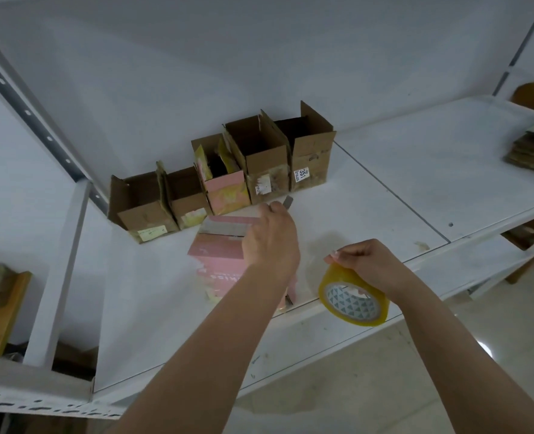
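Shelf post point(57, 277): a white metal upright at the left, rising from the near edge of the white shelf point(384, 189).
Carton row point(253, 164): five open cartons stand side by side along the far side of the shelf, touching; the middle one has a pink front, and the rightmost bears a label reading 351.
Pink box point(217, 252): lies on the shelf just near of the row, its right side hidden under the forearm.
Left hand point(270, 238): reaches over the pink box, fingers curled, pinching a grey flap point(288, 202) at the box's far right corner.
Right hand point(369, 264): right of the box, fingers wrapped over the rim of the tape roll point(353, 297), gripping it.
Tape roll: yellowish, tilted, held above the shelf's near edge.
Flat cardboard point(532, 155): stacked at the far right.
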A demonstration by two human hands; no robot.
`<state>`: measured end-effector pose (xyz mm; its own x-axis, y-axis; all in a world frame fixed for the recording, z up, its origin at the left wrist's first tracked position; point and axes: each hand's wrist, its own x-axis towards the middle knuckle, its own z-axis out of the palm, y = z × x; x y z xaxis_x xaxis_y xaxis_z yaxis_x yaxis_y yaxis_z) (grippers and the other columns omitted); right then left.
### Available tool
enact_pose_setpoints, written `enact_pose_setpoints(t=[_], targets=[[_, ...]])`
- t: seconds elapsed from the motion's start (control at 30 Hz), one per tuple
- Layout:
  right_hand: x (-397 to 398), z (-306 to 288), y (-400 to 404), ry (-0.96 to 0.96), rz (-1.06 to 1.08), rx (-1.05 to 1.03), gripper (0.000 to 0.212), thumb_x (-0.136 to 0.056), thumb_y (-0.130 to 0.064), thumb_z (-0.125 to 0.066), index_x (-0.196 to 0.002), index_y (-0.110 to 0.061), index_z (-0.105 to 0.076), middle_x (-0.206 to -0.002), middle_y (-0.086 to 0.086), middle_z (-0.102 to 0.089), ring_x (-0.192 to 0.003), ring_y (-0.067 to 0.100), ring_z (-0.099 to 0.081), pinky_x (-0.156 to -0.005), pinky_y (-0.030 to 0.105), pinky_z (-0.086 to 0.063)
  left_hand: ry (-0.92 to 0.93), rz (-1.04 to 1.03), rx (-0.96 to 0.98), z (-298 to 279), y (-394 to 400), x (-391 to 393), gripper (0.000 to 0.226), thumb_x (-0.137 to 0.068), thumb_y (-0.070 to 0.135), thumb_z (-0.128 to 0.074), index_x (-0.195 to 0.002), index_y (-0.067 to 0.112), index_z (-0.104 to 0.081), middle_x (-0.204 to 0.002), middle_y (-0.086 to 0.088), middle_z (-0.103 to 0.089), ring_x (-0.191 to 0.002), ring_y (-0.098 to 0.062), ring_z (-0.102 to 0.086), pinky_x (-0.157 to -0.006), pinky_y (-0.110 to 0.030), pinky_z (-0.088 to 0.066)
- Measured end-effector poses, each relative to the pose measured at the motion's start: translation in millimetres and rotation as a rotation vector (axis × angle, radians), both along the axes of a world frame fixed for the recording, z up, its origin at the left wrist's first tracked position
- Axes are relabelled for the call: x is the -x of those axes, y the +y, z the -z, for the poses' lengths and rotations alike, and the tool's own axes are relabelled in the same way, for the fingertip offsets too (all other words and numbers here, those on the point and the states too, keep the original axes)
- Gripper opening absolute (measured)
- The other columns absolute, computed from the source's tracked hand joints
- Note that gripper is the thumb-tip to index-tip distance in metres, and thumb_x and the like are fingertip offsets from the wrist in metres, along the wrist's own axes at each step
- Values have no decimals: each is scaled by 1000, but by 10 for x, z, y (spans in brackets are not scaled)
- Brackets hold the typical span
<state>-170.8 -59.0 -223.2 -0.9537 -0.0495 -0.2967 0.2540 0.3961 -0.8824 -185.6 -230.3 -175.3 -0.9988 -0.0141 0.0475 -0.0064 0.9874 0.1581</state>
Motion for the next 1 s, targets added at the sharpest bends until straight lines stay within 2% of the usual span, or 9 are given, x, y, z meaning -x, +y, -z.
enact_pose_setpoints(t=[0.13,0.33,0.53,0.6,0.67,0.73,0.8,0.9,1.0], targets=[[-22,-20,1,33,34,0,19,-94,-33,-62,-86,-30,-80,-88,-9,-75,-86,16,-70,-82,31,-54,-41,1,41,-68,-8,6,41,-90,15,-65,-128,6,-50,-137,-17,-30,-97,-33,-63,-68,-33,-46],[-6,-202,-6,95,82,28,21,-93,-31,-63,-79,-32,-79,-86,-11,-74,-87,16,-68,-72,27,-52,-40,475,-100,-216,-353,-11,11,-88,10,-62,-96,8,-55,-99,-5,-45,-94,-26,-55,-71,-31,-42],[4,-389,-135,110,20,59,17,-91,-33,-65,-85,-29,-80,-89,-2,-75,-88,21,-70,-83,35,-56,-169,706,-121,-267,-793,63,38,-84,9,-69,-121,11,-63,-113,-4,-58,-101,-16,-55,-86,-24,-44],[-8,-441,-165,119,-2,59,17,-91,-34,-65,-85,-29,-80,-88,-3,-76,-88,21,-70,-83,35,-55,-160,696,-191,-243,-887,68,45,-84,16,-73,-126,15,-59,-108,3,-60,-95,-8,-55,-78,-17,-43],[-29,-497,-187,137,-25,36,16,-91,-35,-65,-86,-31,-80,-86,-7,-76,-85,16,-70,-77,29,-54,-71,598,-400,-200,-908,15,44,-83,20,-75,-124,19,-58,-81,15,-56,-69,2,-51,-60,-13,-39],[-59,-559,-197,167,-57,23,17,-92,-35,-64,-86,-34,-79,-84,-13,-75,-81,7,-70,-69,20,-51,87,371,-676,-162,-858,-54,22,-87,22,-70,-108,24,-62,-54,15,-47,-48,-1,-40,-47,-13,-32],[-97,-642,-206,192,-94,21,17,-92,-35,-63,-89,-35,-79,-84,-17,-75,-78,1,-70,-64,12,-49,164,161,-886,-188,-741,-121,10,-89,35,-66,-92,25,-66,-49,16,-53,-42,-2,-41,-42,-11,-32],[-146,-788,-249,226,-140,11,16,-92,-37,-62,-91,-34,-79,-84,-12,-75,-76,4,-71,-67,18,-51,62,141,-920,-260,-564,-172,47,-70,71,-64,-82,26,-66,-72,7,-67,-61,0,-59,-56,-10,-45],[-171,-881,-303,256,-164,-18,18,-91,-39,-63,-87,-31,-79,-80,-2,-75,-74,13,-72,-70,27,-55,-41,205,-907,-314,-465,-240,50,-65,67,-69,-75,18,-68,-67,7,-67,-66,-7,-64,-69,-32,-56]])
